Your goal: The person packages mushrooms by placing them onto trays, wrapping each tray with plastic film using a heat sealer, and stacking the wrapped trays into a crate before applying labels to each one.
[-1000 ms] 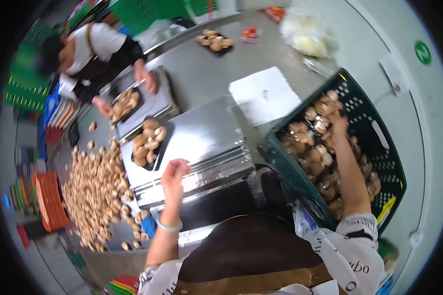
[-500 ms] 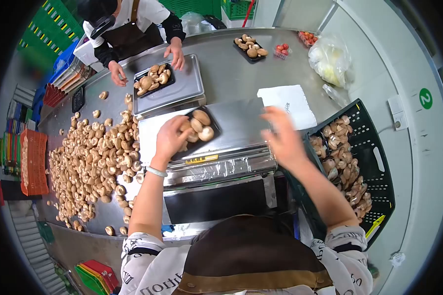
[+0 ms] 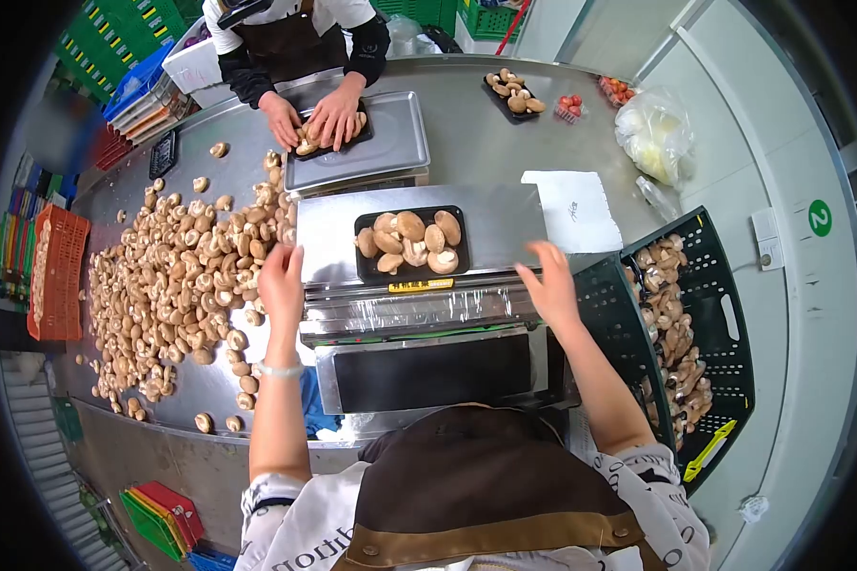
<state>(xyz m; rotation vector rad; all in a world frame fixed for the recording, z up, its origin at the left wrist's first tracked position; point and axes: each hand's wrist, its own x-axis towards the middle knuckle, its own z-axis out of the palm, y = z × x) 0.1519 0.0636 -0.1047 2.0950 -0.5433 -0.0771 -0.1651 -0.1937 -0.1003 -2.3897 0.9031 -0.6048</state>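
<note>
A black tray [image 3: 363, 271] of brown shiitake mushrooms [image 3: 410, 226] sits on the flat metal top of a film-wrapping machine [image 3: 505, 224]. Nothing touches the tray. At the machine's left edge, beside the loose mushroom pile, my left hand [image 3: 281, 285] is raised with nothing in it, thumb and fingers apart. My right hand [image 3: 550, 290] hovers by the machine's right end, fingers spread and empty. A roll of clear film [image 3: 419, 312] lies along the machine's front, below a yellow label [image 3: 422, 285].
Loose shiitake mushrooms [image 3: 186, 276] cover the table's left side. Across from me, a co-worker's hands [image 3: 319, 124] handle mushrooms in a tray on a scale [image 3: 400, 143]. To my right stands a dark green crate [image 3: 745, 352] of wrapped packs. White paper [image 3: 581, 214] lies behind it.
My left hand has left the mushrooms and moved left. The tray now lies straight and centred on the machine top. The co-worker's hands have come down onto their tray.
</note>
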